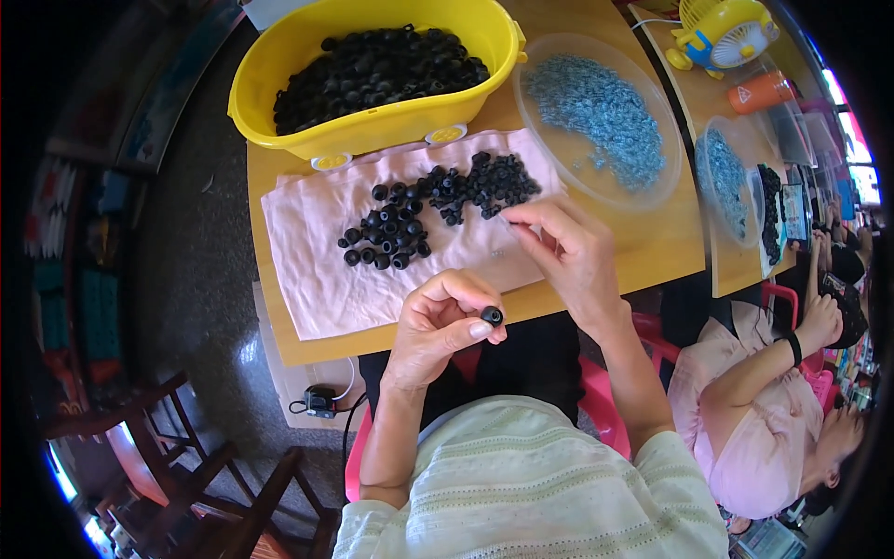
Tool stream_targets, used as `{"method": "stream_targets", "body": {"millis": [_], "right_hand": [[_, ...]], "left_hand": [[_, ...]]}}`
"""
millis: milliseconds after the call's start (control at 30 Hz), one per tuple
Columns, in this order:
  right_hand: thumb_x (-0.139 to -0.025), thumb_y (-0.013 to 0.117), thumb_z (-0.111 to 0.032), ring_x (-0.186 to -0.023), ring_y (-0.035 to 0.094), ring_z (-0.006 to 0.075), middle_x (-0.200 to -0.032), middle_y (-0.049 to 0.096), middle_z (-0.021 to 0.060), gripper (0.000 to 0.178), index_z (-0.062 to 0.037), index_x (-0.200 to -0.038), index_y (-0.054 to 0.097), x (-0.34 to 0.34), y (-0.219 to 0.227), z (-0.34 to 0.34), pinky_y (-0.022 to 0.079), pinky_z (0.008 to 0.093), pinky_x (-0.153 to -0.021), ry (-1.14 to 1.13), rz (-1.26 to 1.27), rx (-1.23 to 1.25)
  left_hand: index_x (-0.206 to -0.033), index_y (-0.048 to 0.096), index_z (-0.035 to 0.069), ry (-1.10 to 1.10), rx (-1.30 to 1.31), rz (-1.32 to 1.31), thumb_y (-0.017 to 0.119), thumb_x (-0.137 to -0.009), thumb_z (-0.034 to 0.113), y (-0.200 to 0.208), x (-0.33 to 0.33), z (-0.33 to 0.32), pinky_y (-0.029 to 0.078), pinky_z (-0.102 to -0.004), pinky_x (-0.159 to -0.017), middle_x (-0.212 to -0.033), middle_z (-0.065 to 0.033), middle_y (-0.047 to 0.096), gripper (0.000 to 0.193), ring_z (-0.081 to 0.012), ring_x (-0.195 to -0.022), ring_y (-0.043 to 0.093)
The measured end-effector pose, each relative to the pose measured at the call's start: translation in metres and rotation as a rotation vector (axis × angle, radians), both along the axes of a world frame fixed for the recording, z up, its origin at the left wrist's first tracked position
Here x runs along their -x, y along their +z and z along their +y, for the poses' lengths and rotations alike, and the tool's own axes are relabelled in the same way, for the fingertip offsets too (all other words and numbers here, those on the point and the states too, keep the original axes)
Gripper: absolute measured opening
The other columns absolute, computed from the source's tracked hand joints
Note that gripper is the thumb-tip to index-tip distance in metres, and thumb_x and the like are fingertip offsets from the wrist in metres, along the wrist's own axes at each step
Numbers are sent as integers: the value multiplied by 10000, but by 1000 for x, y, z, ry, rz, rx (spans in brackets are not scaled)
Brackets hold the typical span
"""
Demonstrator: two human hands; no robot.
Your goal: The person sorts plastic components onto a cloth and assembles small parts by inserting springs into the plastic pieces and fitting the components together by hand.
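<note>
Between the thumb and fingers of my left hand (430,321) is a small black round part (492,316) with a hole in its end. My right hand (575,252) is over the right side of a pink cloth (312,293), thumb and forefinger pinched together; whatever is in the pinch is too small to make out. On the cloth, close to that hand, lies a heap of small black pieces (503,179). Larger black round parts (386,226) with holes lie loose to the left of it. A few tiny clear bits (497,253) rest by my right fingertips.
A yellow tub (400,119) full of black parts stands at the table's back. To its right, a clear round tray (570,166) holds a pile of small bluish pieces (610,107). Another person (745,410) sits at the right by a second table with a similar tray, an orange cup (759,93) and a yellow fan (731,37).
</note>
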State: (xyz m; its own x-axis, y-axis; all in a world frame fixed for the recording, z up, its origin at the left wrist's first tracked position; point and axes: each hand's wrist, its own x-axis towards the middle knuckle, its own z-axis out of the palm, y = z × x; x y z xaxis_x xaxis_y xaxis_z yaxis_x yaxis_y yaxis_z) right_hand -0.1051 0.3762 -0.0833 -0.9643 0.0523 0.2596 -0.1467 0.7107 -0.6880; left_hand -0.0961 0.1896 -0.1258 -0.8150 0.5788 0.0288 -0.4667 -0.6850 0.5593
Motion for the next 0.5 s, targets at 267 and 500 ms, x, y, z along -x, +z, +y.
{"method": "stream_targets", "body": {"millis": [267, 500], "right_hand": [[-777, 699, 52, -668, 572, 109, -889, 616, 51, 234, -42, -992, 686, -22, -8, 8, 462, 234, -589, 63, -22, -13], [-770, 708, 32, -686, 602, 127, -895, 627, 49, 334, -55, -1085, 642, -27, 6, 6, 484, 248, -594, 21, -102, 88]], "left_hand": [[-957, 600, 5, 6, 22, 27, 696, -821, 12, 2, 0, 1, 534, -298, -698, -901, -122, 603, 167, -181, -763, 621], [-939, 577, 5, 35, 59, 30, 696, -827, 33, 2, -2, 0, 524, -298, -701, -897, -119, 600, 166, -177, -759, 616]]}}
